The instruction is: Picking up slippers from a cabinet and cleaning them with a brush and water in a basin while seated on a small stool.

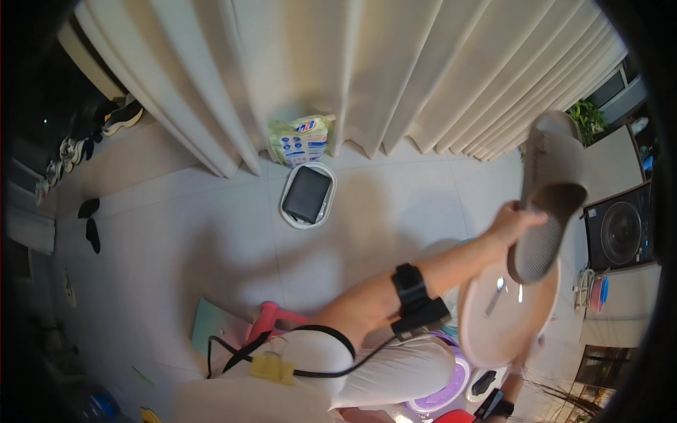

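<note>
My left hand (510,224) grips a grey-brown slide slipper (552,164) near its heel and holds it up in the air. The slipper's ribbed footbed faces me, and its toe end points toward the curtain. Just below it, a pale pink plastic basin (489,336) is tilted on its side, with its inside turned toward me. At the basin's lower rim is my right hand (529,349), blurred, holding the edge; its fingers are partly hidden. A purple-and-white round tub (441,394) stands beside my knee, partly covered by my leg.
A white oval tub (285,211) holding a black pouch (308,194) sits on the tiled floor, with a green detergent bag (301,141) behind it by the curtain (391,69). A front-loading washing machine (621,232) stands at right. Black shoes (92,235) lie at left.
</note>
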`<state>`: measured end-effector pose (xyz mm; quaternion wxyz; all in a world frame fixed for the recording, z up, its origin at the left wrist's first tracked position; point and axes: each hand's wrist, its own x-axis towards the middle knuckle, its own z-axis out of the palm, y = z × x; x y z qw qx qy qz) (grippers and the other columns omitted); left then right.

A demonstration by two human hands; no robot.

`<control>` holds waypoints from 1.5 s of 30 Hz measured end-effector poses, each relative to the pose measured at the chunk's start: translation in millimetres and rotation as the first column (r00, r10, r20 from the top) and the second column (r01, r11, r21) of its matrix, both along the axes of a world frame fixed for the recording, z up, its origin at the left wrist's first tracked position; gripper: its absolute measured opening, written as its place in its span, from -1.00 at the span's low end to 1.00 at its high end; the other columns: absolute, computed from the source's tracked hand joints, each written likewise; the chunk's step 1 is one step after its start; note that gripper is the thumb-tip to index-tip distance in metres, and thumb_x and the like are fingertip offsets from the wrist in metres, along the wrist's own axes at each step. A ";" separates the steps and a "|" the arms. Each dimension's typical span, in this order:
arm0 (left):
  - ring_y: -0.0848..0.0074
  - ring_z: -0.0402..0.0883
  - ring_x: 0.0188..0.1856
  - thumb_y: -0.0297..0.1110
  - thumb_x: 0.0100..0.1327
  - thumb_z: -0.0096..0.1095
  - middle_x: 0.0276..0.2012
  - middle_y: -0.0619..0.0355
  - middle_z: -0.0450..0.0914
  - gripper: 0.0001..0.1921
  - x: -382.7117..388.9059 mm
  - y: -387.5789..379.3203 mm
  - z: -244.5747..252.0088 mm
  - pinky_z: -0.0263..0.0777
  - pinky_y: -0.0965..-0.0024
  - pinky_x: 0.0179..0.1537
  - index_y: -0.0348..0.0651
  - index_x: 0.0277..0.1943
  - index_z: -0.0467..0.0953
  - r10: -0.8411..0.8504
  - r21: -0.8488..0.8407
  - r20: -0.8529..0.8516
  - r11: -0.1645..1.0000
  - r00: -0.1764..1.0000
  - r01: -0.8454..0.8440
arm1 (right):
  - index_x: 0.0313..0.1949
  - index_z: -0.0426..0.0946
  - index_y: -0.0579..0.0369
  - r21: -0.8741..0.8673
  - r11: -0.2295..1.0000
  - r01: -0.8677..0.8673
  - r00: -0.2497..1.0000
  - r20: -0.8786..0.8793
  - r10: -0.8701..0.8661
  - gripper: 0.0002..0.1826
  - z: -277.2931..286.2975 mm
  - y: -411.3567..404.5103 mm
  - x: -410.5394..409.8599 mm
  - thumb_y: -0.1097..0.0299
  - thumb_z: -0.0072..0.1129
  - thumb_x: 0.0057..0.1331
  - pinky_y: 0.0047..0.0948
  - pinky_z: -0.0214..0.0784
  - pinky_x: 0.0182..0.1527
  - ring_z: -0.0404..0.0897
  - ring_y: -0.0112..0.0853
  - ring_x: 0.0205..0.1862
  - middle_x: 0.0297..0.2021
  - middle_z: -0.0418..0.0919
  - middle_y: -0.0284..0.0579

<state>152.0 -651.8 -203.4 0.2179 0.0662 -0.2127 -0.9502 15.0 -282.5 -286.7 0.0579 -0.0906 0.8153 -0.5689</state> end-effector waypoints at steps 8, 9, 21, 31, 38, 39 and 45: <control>0.32 0.63 -0.22 -0.40 0.07 0.30 -0.19 -0.03 0.60 -0.62 60.4 -113.2 -88.7 0.54 0.27 -0.16 -0.37 -0.05 0.47 0.076 -0.030 0.316 0.997 0.946 -0.070 | -0.12 0.40 0.30 0.045 0.934 -0.355 0.914 0.227 0.336 -0.72 -66.6 -160.7 23.0 0.49 0.03 0.16 -0.59 0.33 -0.46 0.43 -0.55 -0.50 -0.42 0.46 -0.27; 0.33 0.63 -0.21 -0.40 0.07 0.30 -0.19 -0.02 0.60 -0.62 58.5 -121.7 -109.0 0.54 0.26 -0.15 -0.36 -0.05 0.47 0.075 -0.040 0.307 0.997 0.949 -0.066 | -0.21 0.39 0.28 0.139 0.926 -0.351 0.919 0.239 0.313 -0.79 -92.4 -158.2 8.5 0.43 0.06 0.19 -0.56 0.32 -0.46 0.43 -0.54 -0.45 -0.44 0.46 -0.27; 0.28 0.53 -0.03 -0.29 0.20 0.16 -0.06 0.02 0.53 -0.59 130.6 -172.2 -263.3 0.40 0.21 0.04 -0.31 0.06 0.38 0.042 -0.077 0.612 0.997 0.790 0.007 | -0.11 0.40 0.34 0.016 0.884 -0.467 0.677 0.649 0.346 -0.71 -254.6 -205.5 71.6 0.40 0.05 0.23 -0.40 0.44 -0.41 0.55 -0.36 -0.37 -0.36 0.52 -0.03; 0.25 0.50 0.01 -0.28 0.23 0.11 -0.01 0.00 0.49 -0.53 131.3 -171.7 -327.5 0.38 0.20 0.05 -0.36 0.13 0.29 0.036 -0.125 0.654 0.990 0.756 0.061 | -0.04 0.43 0.30 0.034 0.863 -0.505 0.711 0.582 0.393 -0.57 -287.2 -201.6 91.1 0.36 0.16 0.10 -0.39 0.41 -0.11 0.57 -0.32 -0.21 -0.21 0.57 0.05; 0.27 0.52 0.01 -0.20 0.25 0.12 -0.02 0.05 0.52 -0.59 123.4 -197.1 -338.8 0.39 0.21 0.07 -0.24 0.08 0.37 -0.017 -0.112 0.735 0.983 0.678 0.145 | 0.02 0.42 0.15 -0.299 0.945 -0.132 0.518 0.792 0.323 -0.47 -297.6 -175.9 108.1 0.14 0.25 0.11 -0.40 0.36 -0.07 0.53 -0.33 -0.14 -0.20 0.54 -0.10; 0.26 0.52 0.01 -0.18 0.25 0.12 -0.01 0.04 0.52 -0.58 123.2 -201.4 -334.7 0.38 0.20 0.07 -0.24 0.09 0.37 0.007 -0.156 0.748 0.974 0.664 0.165 | 0.08 0.36 0.11 -0.304 0.949 0.086 0.430 0.871 0.240 -0.39 -299.7 -169.9 112.1 0.05 0.26 0.11 -0.34 0.32 -0.02 0.49 -0.31 -0.07 -0.14 0.50 -0.10; 0.28 0.49 0.05 -0.13 0.26 0.11 0.03 0.06 0.50 -0.52 114.2 -187.5 -295.0 0.36 0.21 0.09 -0.26 0.13 0.35 -0.091 -0.154 0.721 0.946 0.687 0.287 | 0.22 0.12 0.02 -0.315 0.574 0.756 0.321 0.943 0.094 -0.21 -317.2 -140.7 115.4 -0.03 0.27 0.12 -0.17 0.21 0.15 0.37 -0.25 0.10 0.06 0.36 -0.11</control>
